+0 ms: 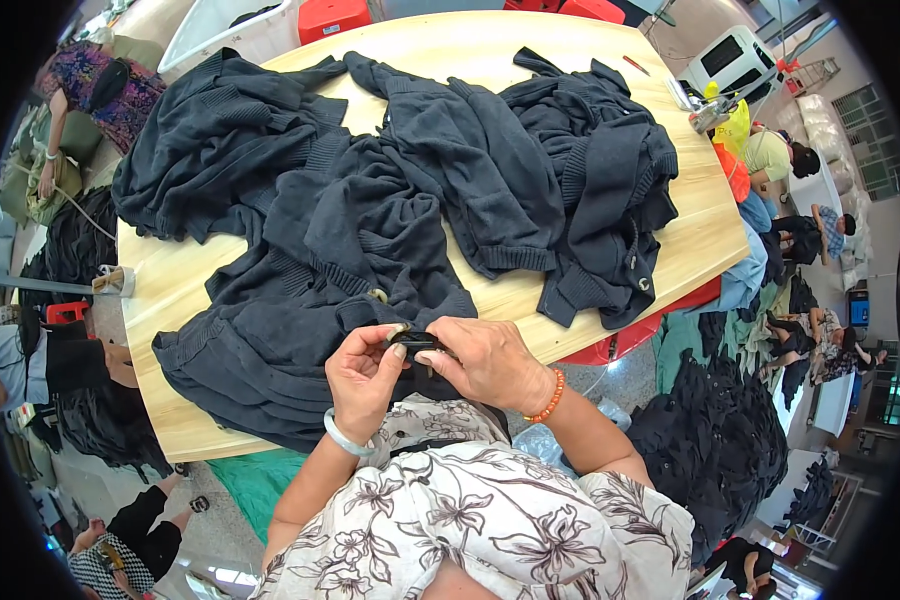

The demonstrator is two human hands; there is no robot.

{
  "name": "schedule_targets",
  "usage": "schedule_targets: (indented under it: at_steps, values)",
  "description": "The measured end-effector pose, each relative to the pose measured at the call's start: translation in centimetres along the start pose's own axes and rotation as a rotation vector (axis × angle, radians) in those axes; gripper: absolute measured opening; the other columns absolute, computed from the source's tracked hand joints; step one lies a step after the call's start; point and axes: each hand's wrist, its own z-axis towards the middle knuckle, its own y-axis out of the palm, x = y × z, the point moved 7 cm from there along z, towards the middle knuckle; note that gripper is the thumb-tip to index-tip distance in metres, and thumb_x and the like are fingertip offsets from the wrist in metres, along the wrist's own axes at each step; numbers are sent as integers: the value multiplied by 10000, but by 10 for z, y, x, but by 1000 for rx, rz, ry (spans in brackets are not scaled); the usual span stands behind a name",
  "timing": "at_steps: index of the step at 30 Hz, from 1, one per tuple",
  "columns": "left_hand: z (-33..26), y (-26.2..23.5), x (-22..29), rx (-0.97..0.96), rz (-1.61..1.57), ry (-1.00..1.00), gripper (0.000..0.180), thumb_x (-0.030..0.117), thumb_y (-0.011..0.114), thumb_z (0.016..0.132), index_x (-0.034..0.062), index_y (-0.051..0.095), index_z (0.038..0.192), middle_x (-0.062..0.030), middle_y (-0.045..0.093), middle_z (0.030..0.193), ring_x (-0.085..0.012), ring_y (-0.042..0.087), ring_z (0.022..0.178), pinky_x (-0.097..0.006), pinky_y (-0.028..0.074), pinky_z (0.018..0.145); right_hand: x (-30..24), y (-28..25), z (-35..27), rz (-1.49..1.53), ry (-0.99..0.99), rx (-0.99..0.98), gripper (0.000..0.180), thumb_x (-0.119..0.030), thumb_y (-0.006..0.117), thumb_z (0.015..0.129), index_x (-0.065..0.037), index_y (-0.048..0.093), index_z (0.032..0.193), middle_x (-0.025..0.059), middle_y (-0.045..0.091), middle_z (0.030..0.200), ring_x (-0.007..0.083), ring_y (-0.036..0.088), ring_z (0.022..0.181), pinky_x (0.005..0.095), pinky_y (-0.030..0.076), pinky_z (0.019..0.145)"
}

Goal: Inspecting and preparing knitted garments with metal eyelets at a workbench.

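Note:
At the near edge of the table, both hands meet over a dark knitted garment that lies bunched up. Between them is a small, glossy black object; its kind is too small and covered to make out. My right hand, an orange bead bracelet at its wrist, is closed around it with the thumb on top. My left hand, wearing a pale bangle, pinches at its left end with thumb and forefinger. Just beyond the fingers a small light ring-shaped piece shows on the cloth.
More dark knits cover the wooden table, among them a buttoned cardigan at right. A small red tool and a metal clamp-like device sit far right. A black garment heap stands right of me. Several people work around.

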Motion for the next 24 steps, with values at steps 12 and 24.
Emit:
schedule_targets:
  at_steps: [12,24]
  values:
    - [1,3,0,23,21,21,207,-28,630,890,-61,601,1093,-73,658,985,-79,623,826,-209,532,718,-4,3,-5,-33,93,121,181,-184,647,882,-54,527,841,90,586,683,298,601,597,390,452,512]
    - [4,-2,-2,39,-18,9,204,-22,625,894,-57,604,1093,-74,656,984,-84,620,821,-220,542,718,9,-4,-8,169,146,241,202,-191,690,880,-26,599,951,67,536,564,164,528,463,287,402,461]
